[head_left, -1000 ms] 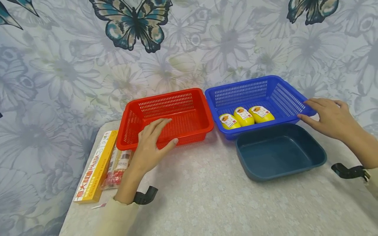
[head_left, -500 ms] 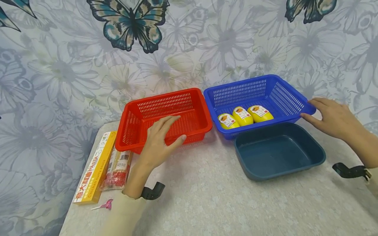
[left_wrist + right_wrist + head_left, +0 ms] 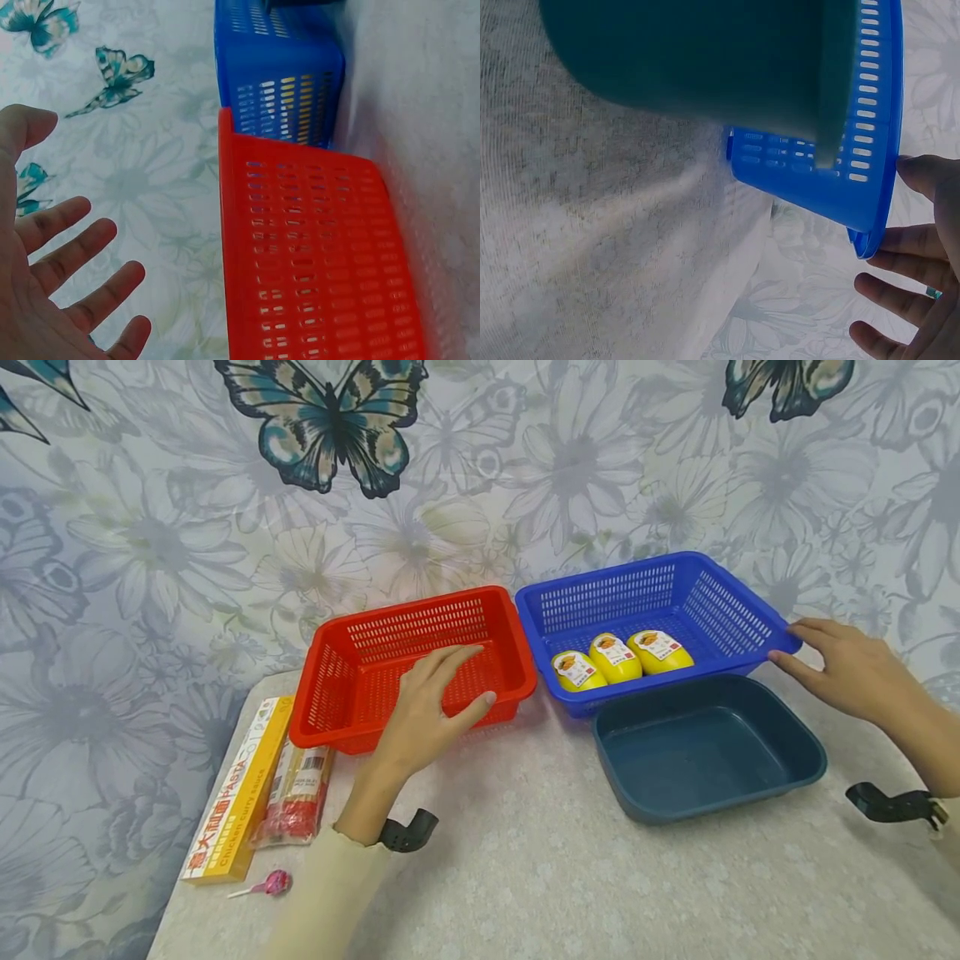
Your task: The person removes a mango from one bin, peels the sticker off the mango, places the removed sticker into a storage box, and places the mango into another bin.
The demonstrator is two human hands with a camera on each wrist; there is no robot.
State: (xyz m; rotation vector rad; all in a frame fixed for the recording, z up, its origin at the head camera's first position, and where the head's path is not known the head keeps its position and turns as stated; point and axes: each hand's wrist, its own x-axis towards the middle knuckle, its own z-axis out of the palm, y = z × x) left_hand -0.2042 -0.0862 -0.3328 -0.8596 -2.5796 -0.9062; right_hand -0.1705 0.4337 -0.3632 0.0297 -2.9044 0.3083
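My left hand [image 3: 427, 714] hovers over the front of the red plastic basket [image 3: 412, 607], fingers spread and slightly bent, holding nothing. In the left wrist view its fingers [image 3: 97, 296] are apart from the red basket's wall [image 3: 322, 255]. My right hand [image 3: 855, 672] is at the right corner of the blue basket [image 3: 720, 568], thumb and forefinger touching the rim. The right wrist view has the thumb [image 3: 922, 172] against that rim and the other fingers loosely extended. Three yellow egg-shaped packages [image 3: 615, 658] with white labels lie inside the blue basket.
A dark teal tub [image 3: 705, 806] stands in front of the blue basket, close against it. At the left lie a yellow pasta box [image 3: 243, 793], a clear bag of noodles [image 3: 296, 797] and a pink lollipop [image 3: 276, 882]. A patterned wall is behind.
My left hand has moved right over the red basket, uncovering more of the noodle bag and the lollipop. My right hand stays at the blue basket's corner.
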